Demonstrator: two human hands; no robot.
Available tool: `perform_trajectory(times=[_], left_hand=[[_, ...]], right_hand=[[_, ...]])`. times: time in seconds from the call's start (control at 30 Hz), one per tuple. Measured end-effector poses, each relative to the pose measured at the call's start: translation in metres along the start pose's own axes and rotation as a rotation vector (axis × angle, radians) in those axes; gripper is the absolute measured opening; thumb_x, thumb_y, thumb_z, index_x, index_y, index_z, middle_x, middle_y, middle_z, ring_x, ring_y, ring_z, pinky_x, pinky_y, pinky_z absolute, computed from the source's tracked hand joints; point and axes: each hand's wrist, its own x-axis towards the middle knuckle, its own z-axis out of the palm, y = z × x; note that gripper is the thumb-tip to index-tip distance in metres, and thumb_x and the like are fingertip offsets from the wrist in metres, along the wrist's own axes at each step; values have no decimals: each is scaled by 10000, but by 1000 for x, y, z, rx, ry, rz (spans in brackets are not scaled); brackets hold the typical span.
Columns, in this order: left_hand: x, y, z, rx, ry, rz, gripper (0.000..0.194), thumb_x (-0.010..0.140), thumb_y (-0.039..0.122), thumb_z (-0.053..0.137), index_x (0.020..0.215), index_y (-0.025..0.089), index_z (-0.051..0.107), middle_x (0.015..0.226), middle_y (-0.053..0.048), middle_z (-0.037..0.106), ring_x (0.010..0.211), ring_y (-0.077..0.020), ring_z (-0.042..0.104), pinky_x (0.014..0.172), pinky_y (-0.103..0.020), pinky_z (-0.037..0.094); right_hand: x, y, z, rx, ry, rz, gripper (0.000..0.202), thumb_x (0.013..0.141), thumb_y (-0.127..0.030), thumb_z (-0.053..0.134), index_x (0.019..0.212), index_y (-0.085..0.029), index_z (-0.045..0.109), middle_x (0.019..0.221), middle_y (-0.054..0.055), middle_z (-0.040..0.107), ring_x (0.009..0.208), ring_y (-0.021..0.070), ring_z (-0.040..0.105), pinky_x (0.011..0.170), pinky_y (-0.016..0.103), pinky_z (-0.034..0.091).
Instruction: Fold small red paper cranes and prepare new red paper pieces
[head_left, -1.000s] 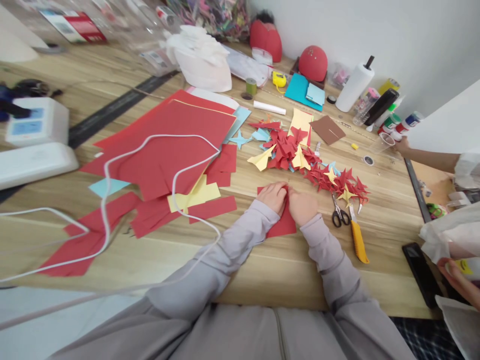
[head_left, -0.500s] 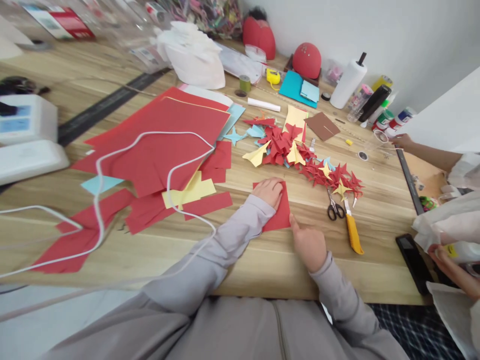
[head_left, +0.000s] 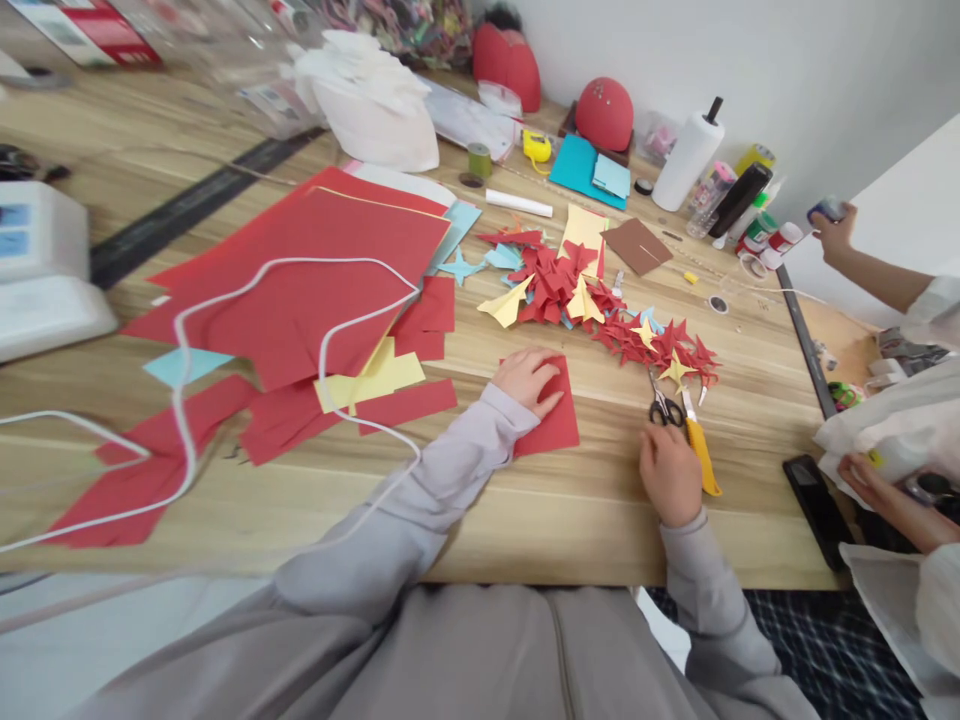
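Observation:
My left hand [head_left: 527, 382] lies on a rectangular piece of red paper [head_left: 559, 432], its fingers spread and pressing it to the table. My right hand [head_left: 671, 475] is over the table at the near end of the black-handled scissors [head_left: 666, 409]. Its fingers bend downward and are partly hidden, so I cannot tell whether they touch the handles. Just right of that hand lies a yellow utility knife [head_left: 703, 457]. Beyond both hands, folded red paper stars [head_left: 675, 345] are heaped with a few yellow and blue ones.
Large red sheets [head_left: 300, 290] lie at the left, crossed by a white cable [head_left: 182, 400]. Red strips [head_left: 409, 405] and yellow paper [head_left: 375, 378] are close to my left forearm. A black phone [head_left: 817, 510] rests at the right. Another person's hand [head_left: 836, 232] holds a small bottle.
My right hand has left the edge of the red paper and moved right to the scissors. My left hand's fingers have spread. Another person's hand has lifted a small bottle at the right.

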Motion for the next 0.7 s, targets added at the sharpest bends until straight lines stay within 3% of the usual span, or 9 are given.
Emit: perform_trajectory(times=[0.1, 0.23, 0.37, 0.5, 0.7], left_hand=[[-1, -4, -14, -185, 30, 41, 258, 693, 401, 624, 814, 174, 647, 1082, -113, 632, 1020, -250, 575, 910, -419, 438], [-1, -14, -37, -430, 168, -110, 266, 682, 394, 661, 812, 162, 652, 992, -107, 658, 913, -195, 623, 870, -357, 477], [-3, -23, -48, -488, 51, -141, 326, 599, 388, 727, 827, 165, 661, 1021, -96, 650, 930, -199, 619, 891, -359, 467], [-5, -23, -43, -433, -61, -157, 378, 575, 397, 737, 880, 188, 659, 1100, -74, 611, 1002, -202, 583, 934, -351, 432], [-11, -12, -28, -153, -247, -71, 749, 360, 519, 799, 1037, 240, 640, 1253, -105, 490, 1161, -326, 440, 980, -471, 351]], right_hand=[[14, 27, 10, -28, 104, 21, 294, 855, -242, 444, 1059, -112, 610, 925, 142, 632, 858, 228, 565, 745, 330, 438], [26, 40, 22, -79, 93, 11, 290, 843, -238, 455, 1054, -108, 605, 920, 146, 625, 846, 236, 545, 761, 354, 424], [32, 38, 26, -147, 64, 30, 275, 838, -244, 453, 1013, -119, 625, 833, 136, 619, 778, 238, 537, 691, 344, 405], [30, 38, 24, -142, 70, 30, 282, 838, -271, 460, 1011, -129, 630, 829, 127, 623, 766, 233, 540, 658, 329, 390], [4, 45, 12, -224, 107, 198, 323, 847, -225, 418, 1101, -128, 593, 975, 158, 604, 822, 247, 532, 691, 357, 378]])
